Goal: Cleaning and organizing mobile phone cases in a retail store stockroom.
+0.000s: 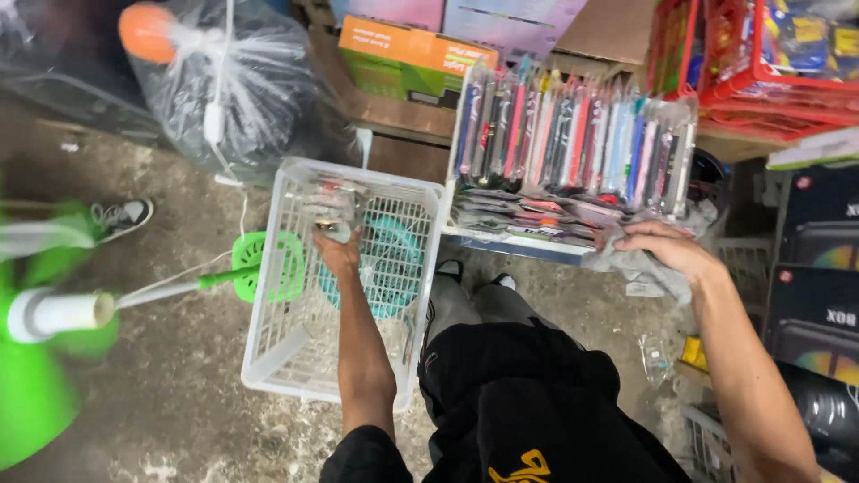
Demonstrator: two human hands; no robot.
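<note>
Nearest to me were my own legs in black trousers [510,394], knees bent over the concrete floor [170,394]. My left arm ran straight out from my shoulder over the white plastic basket [268,331], which stood on the floor just left of my knees. At the far end of that arm my left hand [338,249] was raised above the basket's far half, fingers [333,234] wrapped around a clear plastic packet [331,207]. The packet stood up from my grip, its long side running away from me toward the basket's far rim; it was blurred, so I could not tell what was inside. Through the basket's slotted wall showed a teal round thing [389,264], and beside the left wall a green one [267,265].

My right arm reached forward and to the right, well apart from the basket. My right hand [667,249] lay palm down at the near right corner of the tray of flat packets [573,148], fingers [626,240] curled onto crumpled clear wrapping [644,268] there; how firmly they gripped it I could not tell. The left hand was plainly nearer the basket, the right nearer the tray. Beyond stood cardboard boxes [403,58], a tied plastic bag [242,89] and red crates [761,54].
</note>
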